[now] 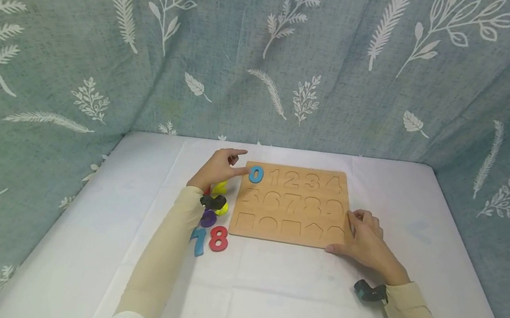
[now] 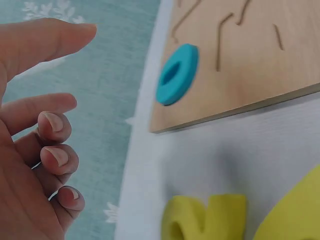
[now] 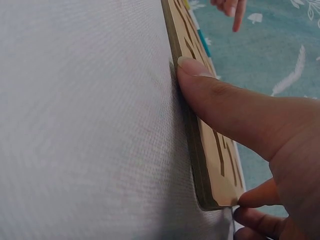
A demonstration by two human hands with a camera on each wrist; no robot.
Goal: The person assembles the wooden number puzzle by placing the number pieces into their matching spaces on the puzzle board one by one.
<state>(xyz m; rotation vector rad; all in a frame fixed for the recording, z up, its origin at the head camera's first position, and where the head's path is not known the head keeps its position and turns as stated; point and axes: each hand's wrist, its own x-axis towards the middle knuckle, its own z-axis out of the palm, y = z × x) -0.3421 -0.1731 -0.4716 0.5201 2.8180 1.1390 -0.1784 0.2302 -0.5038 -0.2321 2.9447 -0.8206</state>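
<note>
A wooden number puzzle board (image 1: 296, 212) lies flat on the white-covered table, with outlined recesses for digits and shapes. The blue number 0 (image 1: 256, 174) sits at its top left corner, over the first place in the digit row. My left hand (image 1: 220, 169) hovers beside that corner; the left wrist view shows its thumb (image 2: 55, 42) straight and apart from the 0, fingers loosely bent, nothing held. At the board's near right corner my right hand (image 1: 366, 240) grips it, thumb (image 3: 210, 85) along the near edge and fingertips against the right side.
Left of the board lie a red number 8 (image 1: 218, 239), a blue number 7 (image 1: 198, 241), a purple piece (image 1: 208, 219) and yellow pieces (image 2: 205, 217), partly hidden by the left wrist. A leaf-patterned green cloth (image 1: 230, 58) hangs behind the table.
</note>
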